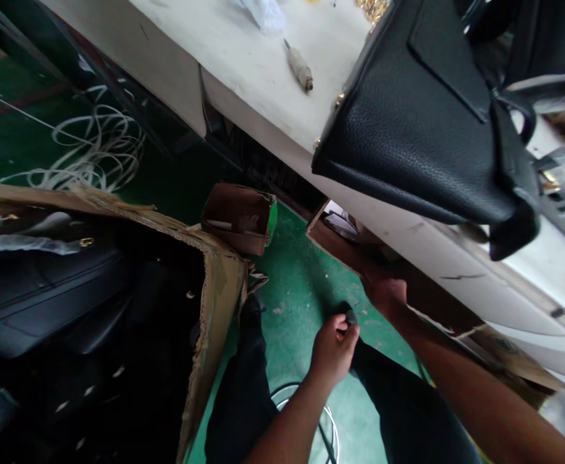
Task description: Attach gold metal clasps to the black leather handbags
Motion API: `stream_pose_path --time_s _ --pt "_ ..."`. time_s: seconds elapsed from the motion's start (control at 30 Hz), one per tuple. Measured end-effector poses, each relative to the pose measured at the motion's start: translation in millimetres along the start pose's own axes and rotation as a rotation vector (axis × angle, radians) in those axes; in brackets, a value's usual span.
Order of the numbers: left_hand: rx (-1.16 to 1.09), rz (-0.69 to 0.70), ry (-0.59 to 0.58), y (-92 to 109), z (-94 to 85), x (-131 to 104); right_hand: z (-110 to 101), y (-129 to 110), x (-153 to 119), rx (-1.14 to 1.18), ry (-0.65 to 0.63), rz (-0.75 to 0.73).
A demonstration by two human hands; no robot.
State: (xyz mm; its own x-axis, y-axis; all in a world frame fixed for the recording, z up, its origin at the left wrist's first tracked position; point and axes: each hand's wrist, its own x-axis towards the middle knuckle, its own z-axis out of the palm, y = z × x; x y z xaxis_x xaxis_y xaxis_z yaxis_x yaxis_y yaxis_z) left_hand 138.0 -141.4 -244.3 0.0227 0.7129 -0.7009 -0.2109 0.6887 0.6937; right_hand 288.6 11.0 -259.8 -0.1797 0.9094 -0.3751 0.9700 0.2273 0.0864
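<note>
My left hand (333,348) hangs low above the green floor, its fingers curled together. A small dark shape at the fingertips could be part of my shoe or something held; I cannot tell which. Under the table edge, my right hand (386,295) reaches to the rim of an open cardboard box (333,243), its fingers mostly hidden in shadow. Pale and dark flat pieces (341,222) lie at that box's far end. Above, a black leather handbag (408,129) lies on its side on the white table (244,64), overhanging the edge.
A large torn carton (219,290) holding black bags (45,283) stands at left. Beyond it are a small open box (234,222) and tangled white strapping (99,142) on the floor. A pointed tool (298,66) and clear plastic (266,14) lie on the table.
</note>
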Motion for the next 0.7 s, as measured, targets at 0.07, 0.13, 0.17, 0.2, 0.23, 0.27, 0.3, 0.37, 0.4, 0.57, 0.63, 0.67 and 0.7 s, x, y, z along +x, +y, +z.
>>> stream_pose_path --time_s 0.07,0.13,0.17,0.2,0.23,0.27,0.3,0.37,0.4,0.57,0.63,0.67,0.7 --pt "-0.141 -0.056 0.012 2.3 3.0 7.9 8.6 -4.8 -21.0 -0.008 -0.024 -0.011" --pt "-0.217 -0.094 0.011 4.2 6.3 16.7 17.5 -11.0 -42.1 -0.005 -0.042 -0.026" --pt "-0.250 -0.105 0.011 4.9 8.2 21.5 21.1 -13.8 -51.6 -0.002 -0.047 -0.032" --pt "-0.276 -0.110 0.010 5.2 10.3 26.6 23.8 -16.2 -60.2 0.001 -0.052 -0.038" --pt "-0.299 -0.109 0.009 5.0 12.5 31.9 25.5 -18.2 -67.9 0.006 -0.059 -0.047" --pt "-0.322 -0.108 0.010 4.2 14.6 37.2 26.1 -19.9 -74.5 0.012 -0.066 -0.059" --pt "-0.342 -0.109 0.016 2.9 16.5 42.4 25.7 -21.4 -79.9 0.020 -0.073 -0.074" --pt "-0.370 -0.112 0.048 -1.2 18.9 51.2 22.3 -24.9 -87.0 0.047 -0.086 -0.107" --pt "-0.379 -0.114 0.070 -3.6 19.2 54.6 19.7 -27.0 -88.6 0.065 -0.092 -0.123" --pt "-0.383 -0.096 0.132 -11.1 11.8 59.9 7.1 -34.0 -82.6 0.141 -0.126 -0.181" --pt "-0.373 -0.077 0.149 -11.2 7.4 58.7 6.5 -30.9 -78.5 0.228 -0.148 -0.188" --pt "-0.368 -0.072 0.158 -10.7 5.4 57.9 7.4 -27.5 -76.5 0.308 -0.166 -0.190" --pt "-0.364 -0.071 0.164 -10.1 3.7 57.1 9.0 -23.0 -74.4 0.419 -0.191 -0.182"
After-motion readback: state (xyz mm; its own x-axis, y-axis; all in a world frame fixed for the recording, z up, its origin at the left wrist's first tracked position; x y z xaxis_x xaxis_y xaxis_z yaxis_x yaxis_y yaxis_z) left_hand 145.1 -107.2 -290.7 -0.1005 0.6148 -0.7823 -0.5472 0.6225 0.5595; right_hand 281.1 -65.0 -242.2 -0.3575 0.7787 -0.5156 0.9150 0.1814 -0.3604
